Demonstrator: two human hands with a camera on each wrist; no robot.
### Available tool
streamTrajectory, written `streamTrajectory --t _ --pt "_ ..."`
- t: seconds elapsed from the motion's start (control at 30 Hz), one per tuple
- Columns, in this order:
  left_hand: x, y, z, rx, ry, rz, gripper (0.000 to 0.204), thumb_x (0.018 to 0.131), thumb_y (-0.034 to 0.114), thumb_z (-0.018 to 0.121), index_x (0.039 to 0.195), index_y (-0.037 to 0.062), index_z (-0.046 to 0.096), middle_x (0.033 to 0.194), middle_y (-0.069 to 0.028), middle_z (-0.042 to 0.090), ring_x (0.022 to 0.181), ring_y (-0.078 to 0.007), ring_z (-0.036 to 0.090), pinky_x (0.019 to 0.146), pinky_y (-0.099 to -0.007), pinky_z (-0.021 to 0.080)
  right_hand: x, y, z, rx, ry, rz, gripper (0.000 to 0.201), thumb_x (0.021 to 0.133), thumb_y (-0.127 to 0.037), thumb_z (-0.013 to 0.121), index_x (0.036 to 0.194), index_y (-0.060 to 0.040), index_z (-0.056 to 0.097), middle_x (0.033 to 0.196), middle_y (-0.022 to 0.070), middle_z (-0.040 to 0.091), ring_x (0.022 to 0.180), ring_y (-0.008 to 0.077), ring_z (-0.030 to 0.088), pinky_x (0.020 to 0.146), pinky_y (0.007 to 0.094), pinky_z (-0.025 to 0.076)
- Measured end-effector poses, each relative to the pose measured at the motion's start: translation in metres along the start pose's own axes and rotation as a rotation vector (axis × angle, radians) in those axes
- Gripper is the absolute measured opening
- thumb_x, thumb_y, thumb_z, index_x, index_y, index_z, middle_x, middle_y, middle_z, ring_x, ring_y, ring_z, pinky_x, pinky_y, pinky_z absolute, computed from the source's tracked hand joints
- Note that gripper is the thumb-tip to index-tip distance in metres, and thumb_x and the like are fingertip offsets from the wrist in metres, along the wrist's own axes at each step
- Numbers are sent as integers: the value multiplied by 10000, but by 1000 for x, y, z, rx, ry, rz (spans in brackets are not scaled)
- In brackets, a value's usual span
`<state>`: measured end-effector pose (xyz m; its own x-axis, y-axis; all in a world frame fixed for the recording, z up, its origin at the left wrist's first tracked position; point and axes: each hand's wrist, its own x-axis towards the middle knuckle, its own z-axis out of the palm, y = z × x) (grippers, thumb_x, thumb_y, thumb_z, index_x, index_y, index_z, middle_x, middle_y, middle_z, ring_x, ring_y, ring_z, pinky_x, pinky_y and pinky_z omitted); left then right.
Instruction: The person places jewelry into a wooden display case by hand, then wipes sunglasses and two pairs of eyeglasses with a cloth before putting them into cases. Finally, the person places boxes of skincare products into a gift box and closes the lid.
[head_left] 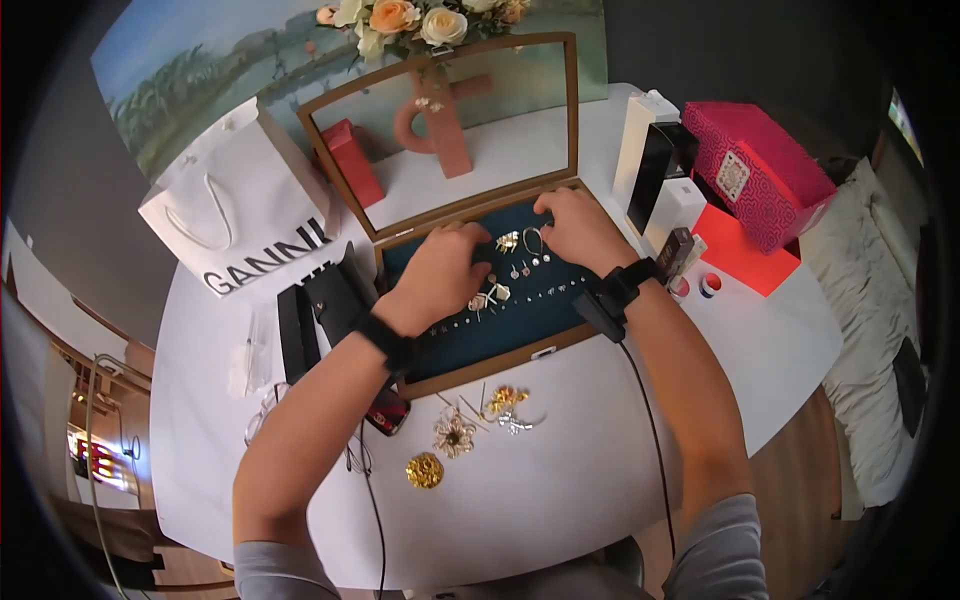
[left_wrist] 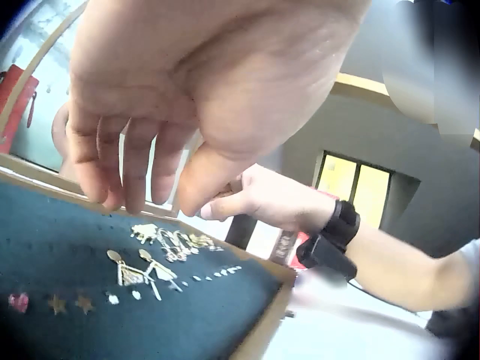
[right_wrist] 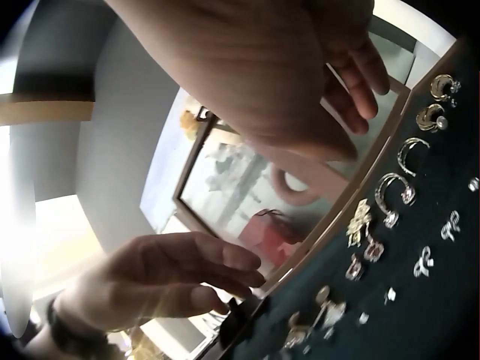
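A wooden jewelry box (head_left: 490, 376) stands on the table with its glass lid (head_left: 520, 110) raised. Rows of earrings (right_wrist: 394, 199) lie on its dark blue-green lining. Over the left part of the lining hovers my left hand (head_left: 440, 270), fingers loosely bent, with nothing visible between them. My right hand (head_left: 580, 230) is at the back right, near the hoop earrings (head_left: 534, 241); its relaxed fingers show nothing held in the right wrist view. Gold triangular drop earrings (left_wrist: 154, 266) lie below the left hand. In front of the box rest a flower brooch (head_left: 454, 434) and a round gold brooch (head_left: 425, 470).
A white paper bag (head_left: 235, 200) and black cases (head_left: 335, 300) stand to the left. Small boxes (head_left: 650, 160) and a magenta patterned box (head_left: 765, 170) are on the right. Behind the lid are flowers (head_left: 420, 25). A cable (head_left: 655, 430) trails from each wrist.
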<state>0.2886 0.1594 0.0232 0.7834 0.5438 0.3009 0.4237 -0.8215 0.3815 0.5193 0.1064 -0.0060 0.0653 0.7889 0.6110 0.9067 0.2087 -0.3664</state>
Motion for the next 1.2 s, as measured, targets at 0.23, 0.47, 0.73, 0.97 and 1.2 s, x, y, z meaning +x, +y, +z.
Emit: streamTrajectory --t 0.23,0.47,0.73,0.97,1.2 --pt "60 -15 40 97 -127 -8 324 821 121 728 1099 -32 662 1044 -238 681 1026 -406 642 913 -439 511 1 7 18 -102 -272 167 139 803 -15 630 919 19 699 1011 245 677 981 424 669 840 494 552" --pt "64 -24 35 159 101 1 197 815 127 722 915 -30 660 789 -214 664 738 -388 646 716 -448 511 12 1 32 -84 -258 118 118 830 28 576 907 42 665 1028 281 662 1001 436 656 841 501 554" --pt "-47 37 -46 -232 -349 -146 181 862 119 741 890 -21 630 723 -78 621 647 -130 556 627 -310 475 28 -9 26 -4 -70 -21 80 785 2 651 853 37 672 928 228 666 820 393 661 748 448 555" --pt "-166 77 -32 -265 -411 -77 130 834 75 717 948 31 671 841 -115 682 760 -294 674 690 -391 528 -76 -135 -51 654 -537 -120 72 761 11 659 779 -15 595 814 131 569 720 312 612 629 388 486" --pt "-182 73 2 19 -191 121 100 825 42 688 922 65 679 853 -99 659 843 -314 662 740 -411 542 -155 -165 -42 509 -686 -77 88 831 3 636 904 -12 589 925 130 554 849 327 592 756 409 491"
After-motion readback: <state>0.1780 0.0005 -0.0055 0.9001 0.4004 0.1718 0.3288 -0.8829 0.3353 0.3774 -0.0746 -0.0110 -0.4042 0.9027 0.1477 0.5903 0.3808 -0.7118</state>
